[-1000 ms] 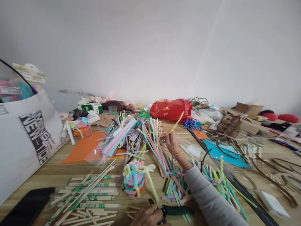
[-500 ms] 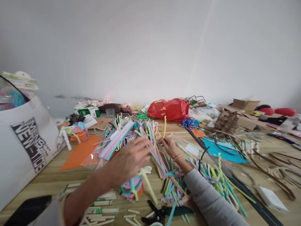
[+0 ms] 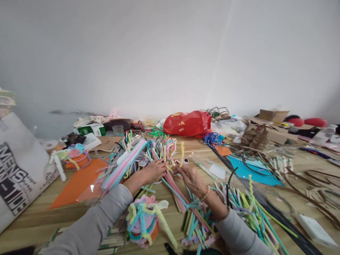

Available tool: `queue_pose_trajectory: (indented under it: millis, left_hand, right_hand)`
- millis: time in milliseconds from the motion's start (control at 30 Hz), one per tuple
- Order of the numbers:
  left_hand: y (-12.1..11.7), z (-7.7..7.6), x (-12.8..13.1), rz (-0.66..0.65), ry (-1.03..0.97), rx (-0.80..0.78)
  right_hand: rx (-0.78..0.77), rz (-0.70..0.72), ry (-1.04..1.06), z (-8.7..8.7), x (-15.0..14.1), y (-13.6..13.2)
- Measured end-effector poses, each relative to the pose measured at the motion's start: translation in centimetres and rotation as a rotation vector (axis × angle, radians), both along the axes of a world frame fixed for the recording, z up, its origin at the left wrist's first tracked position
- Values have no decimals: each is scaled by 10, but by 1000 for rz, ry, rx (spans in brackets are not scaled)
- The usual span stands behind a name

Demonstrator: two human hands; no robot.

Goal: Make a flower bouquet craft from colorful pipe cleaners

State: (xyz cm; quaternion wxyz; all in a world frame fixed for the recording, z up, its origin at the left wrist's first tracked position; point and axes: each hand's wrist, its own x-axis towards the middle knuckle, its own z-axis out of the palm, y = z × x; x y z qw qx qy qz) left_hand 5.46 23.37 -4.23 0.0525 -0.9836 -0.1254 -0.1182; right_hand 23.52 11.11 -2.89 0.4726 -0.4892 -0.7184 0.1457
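Note:
My left hand (image 3: 150, 173) lies on a heap of pastel pipe cleaners (image 3: 138, 156), its fingertips among the strands, and I cannot tell whether it grips any. Just to its right, my right hand (image 3: 190, 179) pinches a yellow twisted pipe cleaner (image 3: 182, 154) upright between its fingers. A beaded bracelet circles that wrist. Close below my hands sits a colourful pipe-cleaner craft piece (image 3: 142, 223). Loose green and teal strands (image 3: 196, 219) lie under my right forearm. The pile's middle is partly hidden by my hands.
Orange foam sheet (image 3: 79, 182), a second craft piece (image 3: 75, 157) and a white printed tote bag (image 3: 18, 177) lie left. A red plastic bag (image 3: 187, 124) stands behind; a blue sheet (image 3: 252, 171), dark strips and cardboard lie right, on a wooden table (image 3: 193, 143).
My left hand has come up from the pliers at the bottom and now rests on the pipe-cleaner heap. The yellow strand has turned upright in my right hand, and the view has swung left.

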Motion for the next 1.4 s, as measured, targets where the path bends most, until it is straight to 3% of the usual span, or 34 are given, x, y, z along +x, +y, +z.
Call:
queue_pose_trajectory:
  millis: [100,133,200,300,367,467,533,600,700,767,867,1000,1267,1400]
  left_hand:
    - [1,1,-5,9,-22,-59]
    - [0,7,-7,18,-46,-76]
    - [-6,27,-12,30,-103,-110]
    - [-37,70,-30,107,-259,-168]
    - [-73,96,-48,170,-501,-463]
    - [-138,115,-73,232,-526,-956]
    - [-176,110,-83,270,-471,-1210]
    - [-202,95,-87,293,-534,-1414]
    - [-222,68,-88,262,-679,-1725]
    - [-227,53,-85,218,-757,-1838]
    - [-232,42,-79,273,-917,-1771]
    - [-236,39,-73,328,-967,-1650]
    - [-238,26,-75,262,-970,-1644]
    - [-236,15,-75,296,-923,-1658]
  right_hand:
    - [17,-34,150,33,-2,-24]
    - [27,-36,295,46,-2,-34]
    - [33,-8,500,72,-2,-55]
    - [-73,149,555,98,-7,-89]
    - [-230,291,468,104,-15,-107]
    - [-358,382,328,103,-29,-124]
    - [-368,391,265,99,-37,-129]
    - [-390,391,249,93,-42,-130]
    - [-475,373,339,77,-47,-130]
    - [-527,365,413,63,-48,-129]
    - [-592,401,441,45,-50,-128]
    - [-609,406,455,33,-49,-126]
    - [-620,404,473,26,-44,-120]
    - [-585,358,432,30,-41,-121]
